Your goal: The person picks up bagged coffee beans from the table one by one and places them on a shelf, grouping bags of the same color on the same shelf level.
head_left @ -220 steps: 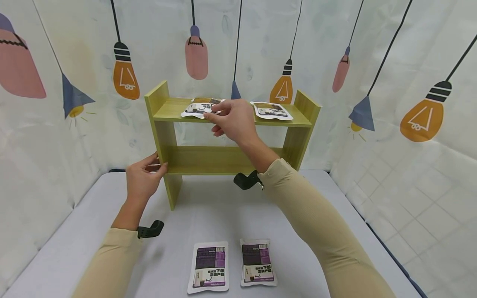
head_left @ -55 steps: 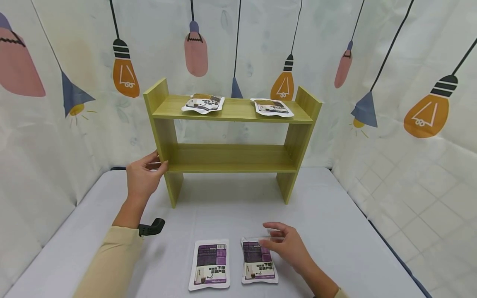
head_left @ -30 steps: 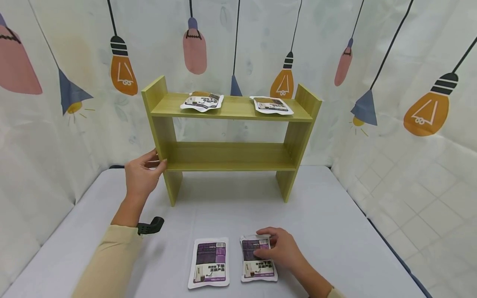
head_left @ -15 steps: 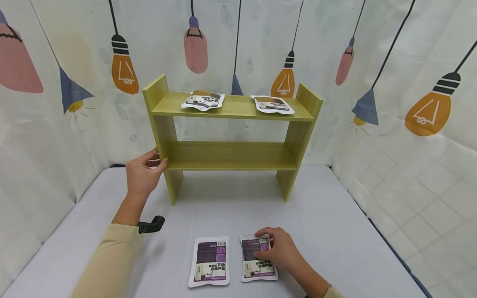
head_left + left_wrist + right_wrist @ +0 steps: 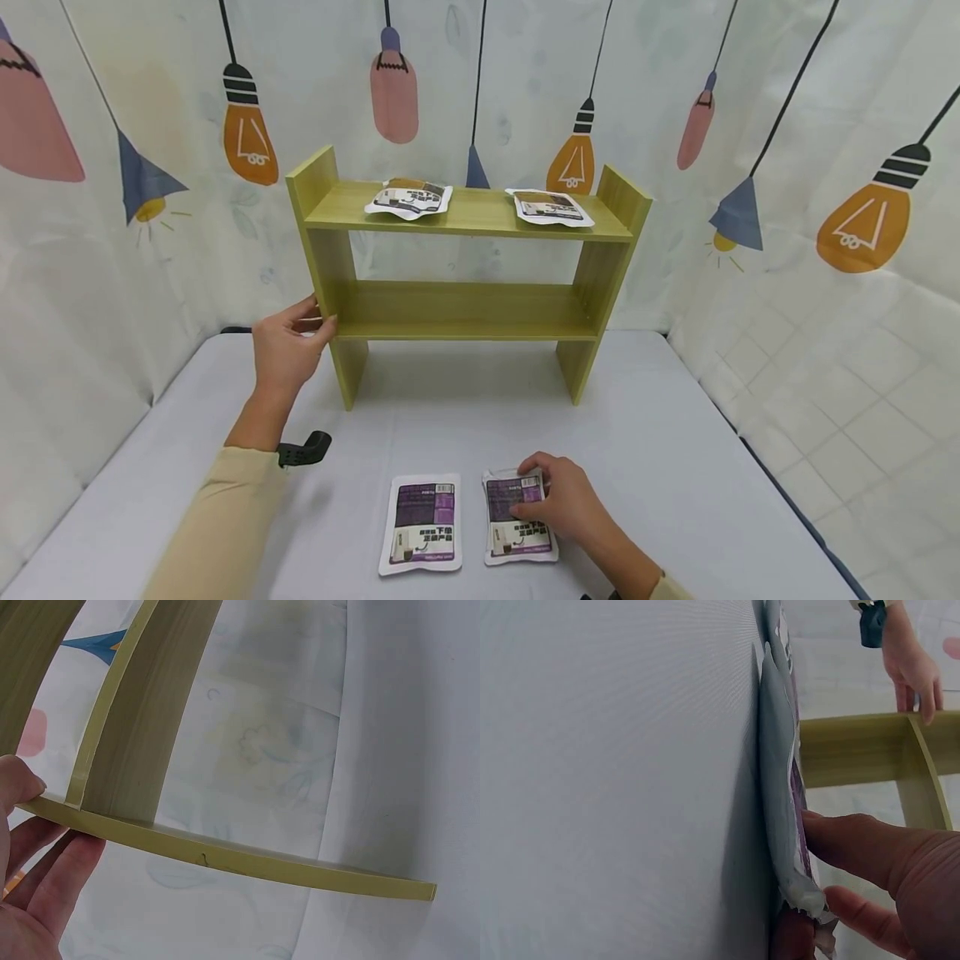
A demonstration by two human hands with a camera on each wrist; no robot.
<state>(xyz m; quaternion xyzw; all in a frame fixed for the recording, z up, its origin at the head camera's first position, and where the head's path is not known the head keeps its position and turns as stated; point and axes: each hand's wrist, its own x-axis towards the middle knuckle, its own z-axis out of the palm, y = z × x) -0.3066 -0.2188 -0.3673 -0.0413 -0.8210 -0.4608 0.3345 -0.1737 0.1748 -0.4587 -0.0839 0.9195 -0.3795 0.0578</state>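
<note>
The right-hand purple pouch (image 5: 517, 521), flat on the near bench (image 5: 675, 467), looks light, soft and slick; its far edge suits pinching. The right hand (image 5: 566, 500) curls fingers over it. The left hand (image 5: 288, 350) grips the shelf's (image 5: 465, 312) left upright.

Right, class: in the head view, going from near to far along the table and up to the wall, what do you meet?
Purple packets under the right hand → left hand on the shelf's left side → packets on the top board → lamp-patterned curtain.

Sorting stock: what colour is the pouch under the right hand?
Purple and white pouch, clearest in the head view.
</note>
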